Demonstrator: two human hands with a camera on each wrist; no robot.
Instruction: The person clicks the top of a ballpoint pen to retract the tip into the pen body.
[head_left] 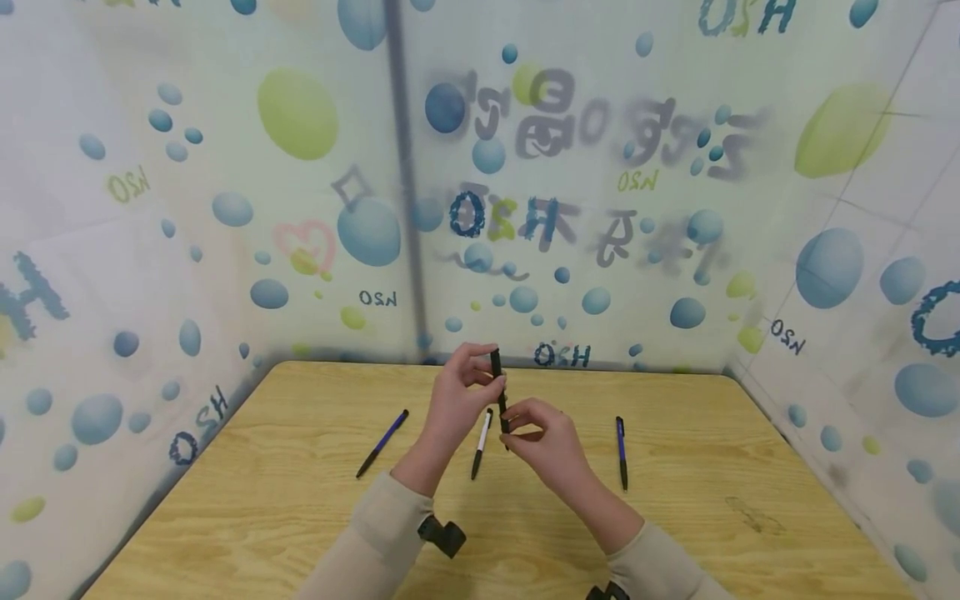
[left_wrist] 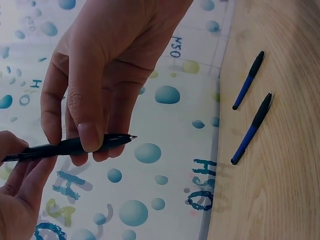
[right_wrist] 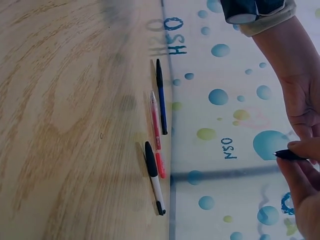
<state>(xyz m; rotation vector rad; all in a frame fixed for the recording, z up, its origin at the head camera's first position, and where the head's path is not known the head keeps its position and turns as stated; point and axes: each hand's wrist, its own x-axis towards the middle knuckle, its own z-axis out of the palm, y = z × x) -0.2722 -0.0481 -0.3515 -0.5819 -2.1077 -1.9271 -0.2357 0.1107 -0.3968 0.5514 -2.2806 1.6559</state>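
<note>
Smooth wood-grain tabletop (head_left: 262, 500), held pen (left_wrist: 67, 146) of glossy plastic, matt cloth sleeves (head_left: 382, 533), smooth printed walls (head_left: 217, 142)

The left hand (head_left: 457, 396), right hand (head_left: 553, 442) and black pen (head_left: 502, 402) obstruct the middle, with passing room between the rightmost pen (head_left: 622, 451) and right wall (head_left: 832, 333).

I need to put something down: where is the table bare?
The table has bare wood between its left edge and the leftmost blue pen, and between its right edge and the rightmost blue pen. The middle is crowded: white pen, pink pen, and the left hand and right hand holding a black pen above.
</note>
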